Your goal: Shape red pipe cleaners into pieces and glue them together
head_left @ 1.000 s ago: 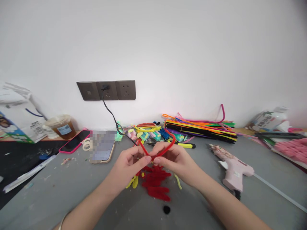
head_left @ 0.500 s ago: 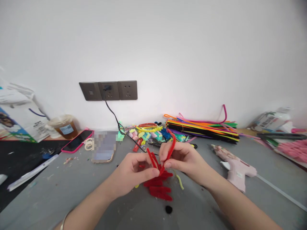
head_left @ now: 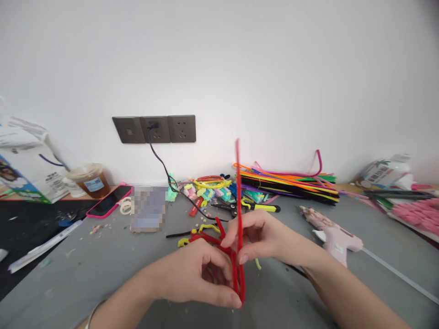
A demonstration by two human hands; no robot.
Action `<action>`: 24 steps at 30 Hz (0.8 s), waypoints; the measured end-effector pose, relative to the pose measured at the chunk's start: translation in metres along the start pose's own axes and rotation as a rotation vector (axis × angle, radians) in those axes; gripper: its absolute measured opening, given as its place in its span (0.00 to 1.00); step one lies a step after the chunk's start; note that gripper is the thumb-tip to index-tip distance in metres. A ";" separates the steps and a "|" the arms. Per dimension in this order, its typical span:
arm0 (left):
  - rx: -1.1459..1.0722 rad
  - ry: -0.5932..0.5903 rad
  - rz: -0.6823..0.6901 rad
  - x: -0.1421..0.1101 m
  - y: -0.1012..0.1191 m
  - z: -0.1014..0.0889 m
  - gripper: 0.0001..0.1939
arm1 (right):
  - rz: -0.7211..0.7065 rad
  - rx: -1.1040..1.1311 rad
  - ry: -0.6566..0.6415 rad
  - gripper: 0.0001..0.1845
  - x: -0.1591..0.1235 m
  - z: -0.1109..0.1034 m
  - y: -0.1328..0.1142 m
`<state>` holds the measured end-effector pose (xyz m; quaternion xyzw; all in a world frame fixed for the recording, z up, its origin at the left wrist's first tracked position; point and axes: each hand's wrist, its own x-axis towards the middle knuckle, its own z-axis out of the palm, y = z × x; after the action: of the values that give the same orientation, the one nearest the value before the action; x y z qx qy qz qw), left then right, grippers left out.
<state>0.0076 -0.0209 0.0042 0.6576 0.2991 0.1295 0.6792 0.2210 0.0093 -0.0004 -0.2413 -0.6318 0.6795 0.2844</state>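
Red pipe cleaners (head_left: 239, 205) are bent and joined into a shape between my hands, with one long end standing straight up. My left hand (head_left: 199, 274) pinches the lower bend between thumb and fingers. Higher up, my right hand (head_left: 260, 235) grips the upright strand between thumb and forefinger. Several red lengths fan out to the left behind the fingers, partly hidden. Just beyond lie yellow-and-black scissors (head_left: 262, 207), and a yellow pipe cleaner piece (head_left: 183, 242) rests near my left hand.
A bundle of coloured pipe cleaners (head_left: 291, 183) lies by the wall. Pastel scraps (head_left: 212, 189) are heaped beside it. To the right is a pink glue gun (head_left: 338, 237); left are a pink-cased phone (head_left: 110, 201), a second phone (head_left: 149, 210) and a lidded drink cup (head_left: 91, 180).
Both hands have turned the red pipe cleaners: the lower bend now points down toward me, and the long end has swung upright. The left hand has moved lower; the scissors now show more.
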 end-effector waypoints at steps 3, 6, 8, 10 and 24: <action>0.034 -0.002 -0.022 0.000 -0.002 -0.001 0.09 | 0.056 -0.049 -0.035 0.10 0.000 -0.003 0.001; 0.055 -0.002 -0.025 0.000 -0.004 -0.001 0.11 | 0.108 -0.049 -0.059 0.10 -0.001 -0.006 0.002; 0.072 -0.006 -0.028 0.000 -0.005 -0.001 0.11 | 0.146 -0.030 -0.087 0.09 -0.001 -0.007 0.001; 0.078 -0.006 -0.031 0.001 -0.004 -0.001 0.10 | 0.161 -0.015 -0.101 0.09 -0.001 -0.006 0.000; 0.432 0.787 0.328 0.013 -0.011 -0.012 0.19 | -0.150 -0.211 0.511 0.22 0.012 -0.003 -0.001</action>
<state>0.0085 -0.0053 -0.0091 0.7233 0.4460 0.4090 0.3326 0.2148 0.0198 0.0011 -0.3854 -0.6229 0.5044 0.4572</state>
